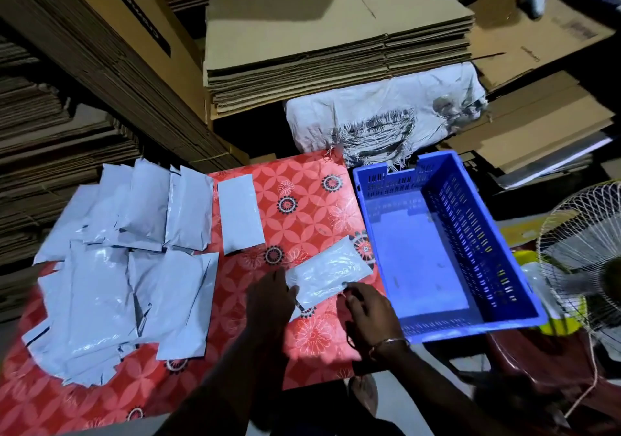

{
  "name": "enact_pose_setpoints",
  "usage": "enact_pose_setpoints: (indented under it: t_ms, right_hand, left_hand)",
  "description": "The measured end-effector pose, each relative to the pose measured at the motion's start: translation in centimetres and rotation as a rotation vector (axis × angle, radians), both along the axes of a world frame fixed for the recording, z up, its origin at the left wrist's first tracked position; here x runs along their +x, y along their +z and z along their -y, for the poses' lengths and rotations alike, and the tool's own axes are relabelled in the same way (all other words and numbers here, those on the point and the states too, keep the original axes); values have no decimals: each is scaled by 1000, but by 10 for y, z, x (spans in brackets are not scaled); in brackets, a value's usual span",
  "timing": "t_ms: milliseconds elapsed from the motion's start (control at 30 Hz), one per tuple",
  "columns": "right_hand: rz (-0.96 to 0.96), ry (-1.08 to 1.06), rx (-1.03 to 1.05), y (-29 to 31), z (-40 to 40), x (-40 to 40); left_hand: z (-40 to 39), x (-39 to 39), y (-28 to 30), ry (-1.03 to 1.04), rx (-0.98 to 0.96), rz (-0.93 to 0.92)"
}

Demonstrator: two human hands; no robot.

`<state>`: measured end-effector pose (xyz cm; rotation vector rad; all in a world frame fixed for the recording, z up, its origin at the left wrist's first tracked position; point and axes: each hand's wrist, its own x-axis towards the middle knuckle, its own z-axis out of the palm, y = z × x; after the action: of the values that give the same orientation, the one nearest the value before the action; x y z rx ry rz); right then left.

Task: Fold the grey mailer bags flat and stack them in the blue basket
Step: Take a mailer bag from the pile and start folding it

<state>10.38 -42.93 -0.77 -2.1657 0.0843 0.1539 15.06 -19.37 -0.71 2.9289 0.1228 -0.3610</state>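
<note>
Both hands, left hand (pixel 270 296) and right hand (pixel 364 304), pinching folded mailer bag (pixel 327 276) between fingertips: light, limp, slippery; best gripped along creased edge.

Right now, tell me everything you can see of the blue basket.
The blue basket is a rectangular plastic crate with slotted, perforated walls and a solid floor. It stands upright and holds no bags, at the right of the red floral table, its left wall along the table's edge. Neither hand touches it. A white fan guard stands to its right.
</note>
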Motion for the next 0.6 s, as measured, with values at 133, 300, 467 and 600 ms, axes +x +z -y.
enact_pose_setpoints:
  t_ms: [133, 300, 467, 600]
  right_hand:
    - [-213, -25, 161, 2, -26, -2]
    - [-301, -95, 171, 9, -54, 5]
    - [-282, -227, 173, 19, -74, 17]
    - [-267, -364, 474, 40, -86, 27]
  left_hand:
    - [-4, -9, -8, -2, -115, 20]
    - [-2, -12, -9, 135, -349, -140]
    - [2, -13, 4, 131, -572, -98]
    - [18, -9, 20, 98, -775, -16]
